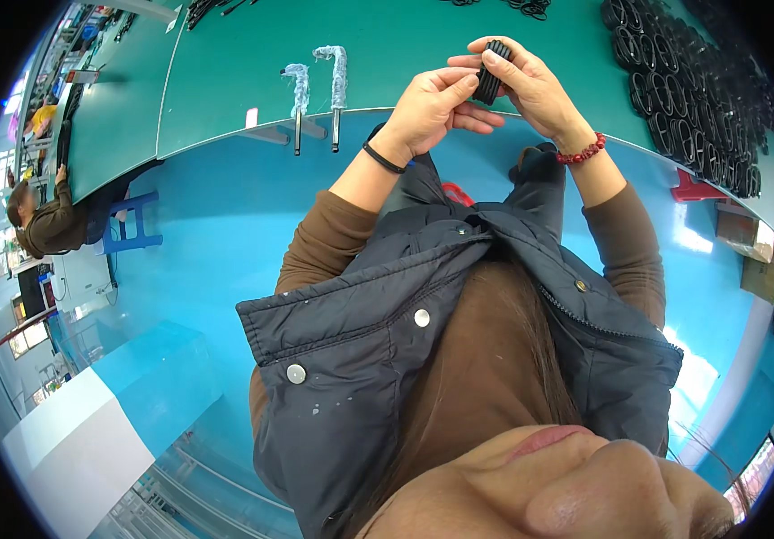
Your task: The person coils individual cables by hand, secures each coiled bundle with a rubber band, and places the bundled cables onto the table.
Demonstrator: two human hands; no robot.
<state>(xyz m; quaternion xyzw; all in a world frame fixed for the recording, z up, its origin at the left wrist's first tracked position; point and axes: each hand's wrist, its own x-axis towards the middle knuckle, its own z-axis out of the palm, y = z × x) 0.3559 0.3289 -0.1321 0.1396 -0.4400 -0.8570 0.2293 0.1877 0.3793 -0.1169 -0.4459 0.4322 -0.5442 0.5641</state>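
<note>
A compact black coiled cable (492, 74), its turns lying side by side, is held up over the near edge of the green table. My right hand (535, 94) grips it between thumb and fingers, with the thumb on its upper part. My left hand (433, 110) is at the coil's left side; its thumb and index finger close in at the edge while the other fingers reach out beneath. What lies between the left thumb and finger is too small to make out.
Two bent rods wrapped in pale film (336, 85) stand at the green table's (234, 81) edge, left of my hands. Many black cable coils (674, 99) lie in rows at the right. A person (54, 216) sits at the far left near a blue stool (133, 225). Cardboard boxes (751, 234) stand right.
</note>
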